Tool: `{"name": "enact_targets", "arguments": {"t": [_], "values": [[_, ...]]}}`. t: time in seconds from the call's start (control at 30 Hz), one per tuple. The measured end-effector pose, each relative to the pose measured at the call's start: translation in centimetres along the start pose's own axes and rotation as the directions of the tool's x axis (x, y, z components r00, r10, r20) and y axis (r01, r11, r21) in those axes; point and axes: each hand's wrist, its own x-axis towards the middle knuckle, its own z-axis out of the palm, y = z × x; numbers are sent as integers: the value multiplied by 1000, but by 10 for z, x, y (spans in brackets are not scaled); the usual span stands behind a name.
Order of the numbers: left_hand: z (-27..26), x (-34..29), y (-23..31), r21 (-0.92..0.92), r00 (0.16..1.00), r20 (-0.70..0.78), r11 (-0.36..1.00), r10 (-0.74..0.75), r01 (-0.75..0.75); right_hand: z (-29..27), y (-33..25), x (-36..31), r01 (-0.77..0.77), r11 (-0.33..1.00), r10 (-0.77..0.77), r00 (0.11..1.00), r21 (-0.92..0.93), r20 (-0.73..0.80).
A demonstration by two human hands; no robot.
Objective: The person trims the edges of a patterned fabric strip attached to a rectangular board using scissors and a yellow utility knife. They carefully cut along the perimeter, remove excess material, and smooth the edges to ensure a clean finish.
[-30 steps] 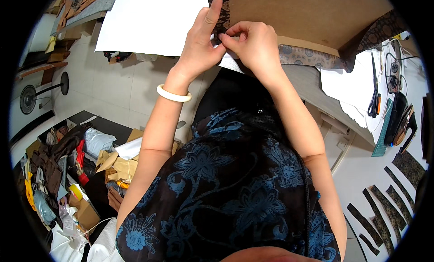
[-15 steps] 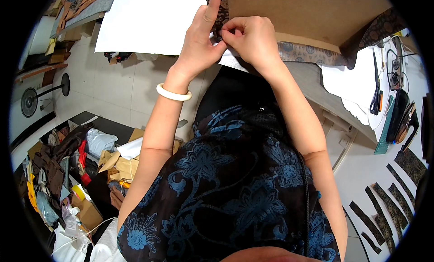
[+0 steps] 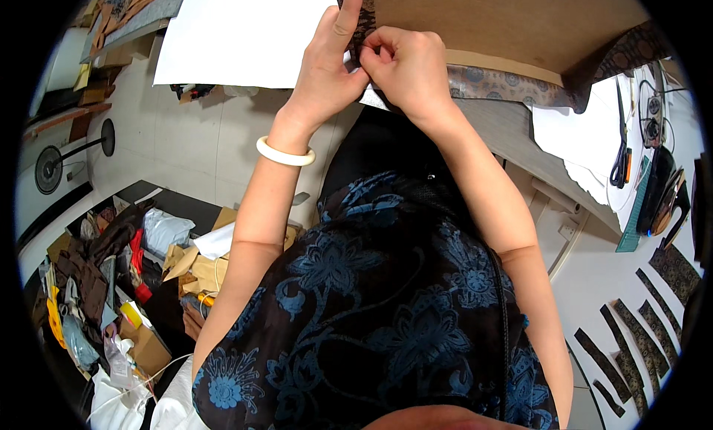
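Patterned dark fabric (image 3: 512, 85) lies along the near edge of the surface (image 3: 520, 129), folded around a brown board (image 3: 505, 21). Both hands work at its left end. The left hand (image 3: 330, 66) presses there with the index finger stretched upward and the other fingers bent; a white bangle (image 3: 286, 153) sits on its wrist. The right hand (image 3: 408, 66) is curled closed and pinches the fabric edge between thumb and fingertips, touching the left hand. A large white sheet (image 3: 252, 33) lies just to the left of the hands. Scissors (image 3: 619, 159) rest well apart on the right, and dark fabric strips (image 3: 631, 348) lie at the lower right.
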Motion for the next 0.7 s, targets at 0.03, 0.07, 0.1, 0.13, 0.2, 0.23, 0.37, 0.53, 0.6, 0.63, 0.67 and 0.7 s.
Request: {"name": "enact_targets", "arguments": {"t": [0.03,0.07,0.1,0.13,0.2,0.23,0.37,0.53,0.6,0.63,0.67,0.7], "values": [[4,1,3,-23,999,-46,1000,0,-1,0,-1,0,-11,1000,11,1000,-18,0],[6,2,5,-47,996,-91,999,0,-5,-1,-2,1,-22,999,22,1000,-36,-1],[5,1,3,-30,998,-62,999,-25,23,-2,-3,1,-33,998,33,999,-55,-4],[5,-1,0,-13,998,-33,999,-51,50,-4,-4,1,-48,996,49,999,-73,4],[4,-3,-3,-17,997,-4,997,-76,76,-9,-5,1,-79,990,81,997,-114,13],[4,-4,-4,-39,997,-3,996,-77,77,-16,-8,0,-72,993,73,997,-92,8],[6,0,2,-83,994,5,991,-105,106,-41,-3,-14,75,996,-72,994,-44,77],[5,0,-1,-53,995,19,994,-99,100,-44,-2,-27,185,971,-129,938,-150,323],[4,-1,-2,-35,994,19,994,-107,107,-43,-2,-27,178,972,-117,932,-152,342],[4,0,-1,-38,993,22,993,-114,115,-41,-2,-27,176,972,-115,934,-156,338],[4,-1,-1,-40,992,24,992,-123,124,-39,-2,-27,174,972,-112,935,-160,336],[4,-1,0,-40,993,23,992,-118,119,-39,-4,-28,184,965,-113,935,-188,337]]}}
